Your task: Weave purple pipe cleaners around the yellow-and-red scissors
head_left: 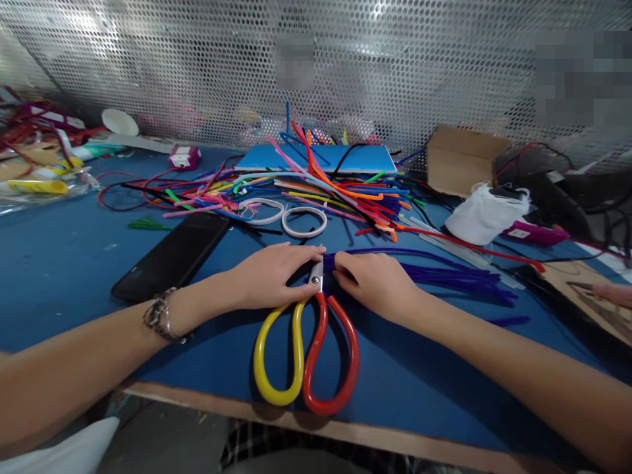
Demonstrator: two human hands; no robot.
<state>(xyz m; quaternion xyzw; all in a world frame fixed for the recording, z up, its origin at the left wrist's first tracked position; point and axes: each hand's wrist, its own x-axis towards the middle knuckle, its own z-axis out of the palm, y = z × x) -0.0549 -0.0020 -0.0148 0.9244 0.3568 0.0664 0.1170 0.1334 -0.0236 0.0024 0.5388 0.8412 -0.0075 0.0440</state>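
Note:
Scissors [315, 281] with one yellow and one red handle lie on the blue table, handles towards me. My left hand [266, 273] grips the scissors by the metal part: the thumb rests near the pivot and the fingertips are at the blade end. Close beside it on the right, my right hand [375, 283] is closed in a pinch on the left end of a bundle of dark blue pipe cleaners [459, 283]. The bundle stretches away to the right behind that hand. Its pinched ends are partly hidden by my fingers.
Behind my hands lie two white rings [305, 235] and a heap of coloured pipe cleaners [340, 191] by a blue box [316, 158]. A black phone [172, 257] lies left. At right are a white cup-shaped item [486, 214], cardboard [464, 161] and another person's hand [612, 293].

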